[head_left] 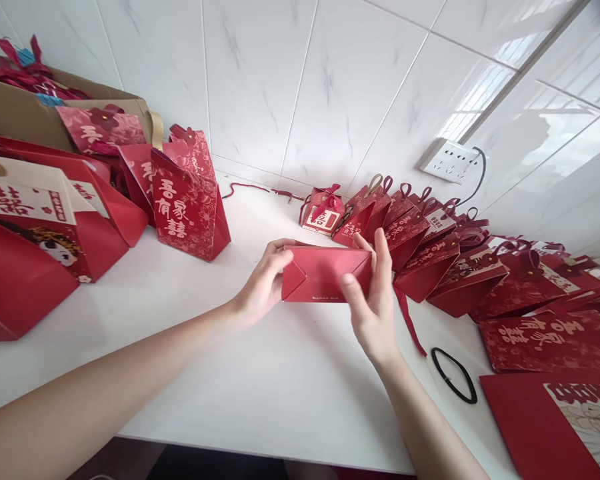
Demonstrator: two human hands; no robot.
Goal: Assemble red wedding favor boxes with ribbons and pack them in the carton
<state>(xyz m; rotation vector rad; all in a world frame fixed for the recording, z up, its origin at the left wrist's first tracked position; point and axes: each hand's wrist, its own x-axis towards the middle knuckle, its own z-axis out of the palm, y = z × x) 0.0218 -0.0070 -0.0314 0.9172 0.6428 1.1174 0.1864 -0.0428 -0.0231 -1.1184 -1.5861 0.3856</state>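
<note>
- The left hand (263, 283) has its grip closed on the left end of a small red folded box (325, 273), fingers curled over the top edge and thumb below.
- The right hand (375, 300) holds the right end of the same box, its grip closed on it: the thumb presses on the front face and the fingers stand up behind the right edge.
- The box is held between both hands above the middle of the white bench (230, 373), its folded underside with triangular flaps turned toward the camera.
- Just behind and to the right of the right hand, a long row of finished red gift boxes (430, 253) with ribbon loops lies tipped over like fallen dominoes, running toward the right edge; the nearest ones are just beside the fingers.
- At the far end of that row, a small box tied with a ribbon bow (324, 212) stands upright.
- A loose dark red ribbon (409, 320) trails down from the row, passing just beside the right wrist.
- A black hair tie (454, 375) lies on the bench to the right of the right forearm.
- Flat red printed sheets (545, 340) lie at the near right, one overlapping the next.
- To the left, well apart from the hands, an upright red bag with gold characters (187, 200) stands by larger red bags (35, 247).
- Behind them sits a brown cardboard box (25, 117) with red pieces in it.
- A white power socket (450, 160) with a black cable is fixed to the tiled wall (300, 80).
</note>
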